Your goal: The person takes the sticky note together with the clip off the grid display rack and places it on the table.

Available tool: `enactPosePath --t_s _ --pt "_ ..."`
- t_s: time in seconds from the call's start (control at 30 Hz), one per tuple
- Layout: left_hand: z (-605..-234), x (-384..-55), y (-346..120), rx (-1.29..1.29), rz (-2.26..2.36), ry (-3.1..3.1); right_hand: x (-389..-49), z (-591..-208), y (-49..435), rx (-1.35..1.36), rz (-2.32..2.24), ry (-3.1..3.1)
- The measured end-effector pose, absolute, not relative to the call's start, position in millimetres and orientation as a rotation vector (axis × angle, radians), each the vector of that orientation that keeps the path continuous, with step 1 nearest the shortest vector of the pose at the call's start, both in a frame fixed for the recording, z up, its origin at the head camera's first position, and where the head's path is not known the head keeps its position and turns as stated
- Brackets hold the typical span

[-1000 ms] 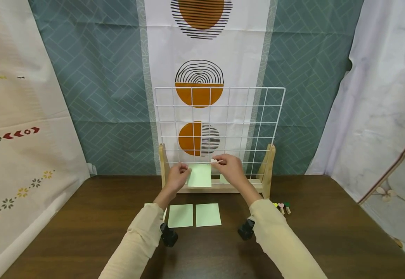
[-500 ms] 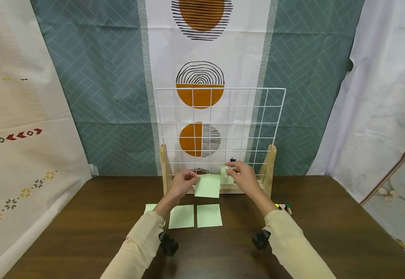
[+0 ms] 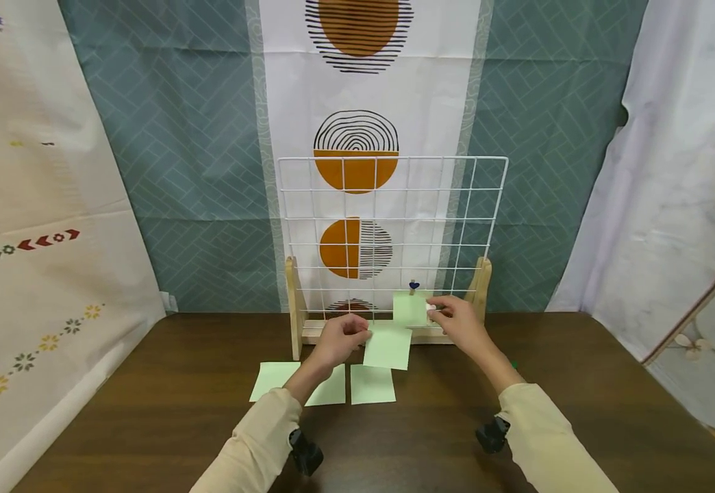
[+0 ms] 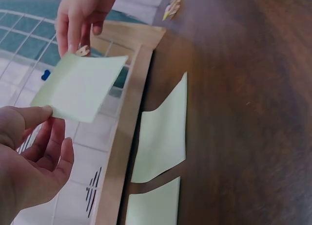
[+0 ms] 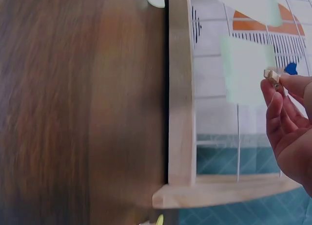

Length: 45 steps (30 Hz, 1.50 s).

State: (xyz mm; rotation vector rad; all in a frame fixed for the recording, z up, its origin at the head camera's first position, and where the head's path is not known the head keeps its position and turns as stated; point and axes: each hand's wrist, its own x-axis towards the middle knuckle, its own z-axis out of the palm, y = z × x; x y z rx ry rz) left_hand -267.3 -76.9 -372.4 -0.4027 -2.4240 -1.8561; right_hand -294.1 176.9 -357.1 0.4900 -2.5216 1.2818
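My left hand (image 3: 339, 340) pinches a pale green paper note (image 3: 387, 346) by its left edge, in front of the foot of a white wire grid (image 3: 394, 219). Between thumb and fingers, my right hand (image 3: 462, 325) holds a small wooden clothespin (image 5: 271, 76) with a white decoration. This hand is beside a second green note (image 3: 408, 309) that hangs on the grid, fixed at its top by a clothespin with a dark blue heart (image 3: 414, 285). In the left wrist view, the held note overlaps part of the hanging one.
Wooden supports (image 3: 296, 308) hold the grid upright on the dark brown table (image 3: 431, 438). Three more green notes (image 3: 372, 385) lie in a row before it, partly behind the left forearm. Several loose clothespins (image 4: 171, 7) lie on the table's right side. Patterned cloths hang behind.
Both hands have moved right and slightly down, the left with its note, the right with its clothespin. The hanging note and its blue-heart clothespin, earlier mostly covered, now show.
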Motion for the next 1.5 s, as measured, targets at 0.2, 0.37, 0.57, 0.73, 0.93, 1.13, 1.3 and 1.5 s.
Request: enactPosePath --t_s 0.2,0.37,0.57,0.73,0.93,1.13,1.3,1.5 --pt "-383 -259 -68 -0.432 -1.872 -2.469 -286 -361 195 0.424 1.204 -2.55" --pt "-391 -258 -61 -0.416 -1.893 -2.47 -281 -365 211 0.434 1.145 -2.561" --pt "-397 -260 -53 -0.455 -1.902 -2.461 -278 -368 232 0.455 1.071 -2.594" --pt "-403 -263 -45 -0.448 -1.907 -2.458 -276 -370 249 0.44 1.093 -2.672" --pt "-407 -264 -36 -0.406 -1.916 -2.482 -274 -376 270 0.374 1.109 -2.717" --pt "-408 -265 -29 -0.394 -1.88 -2.534 -274 -383 290 0.328 1.053 -2.734" --pt "-411 -265 -29 -0.408 -1.84 -2.573 -273 -386 305 0.333 1.006 -2.739" --pt "-415 -264 -31 -0.388 -1.779 -2.644 -269 -392 323 0.335 0.99 -2.757"
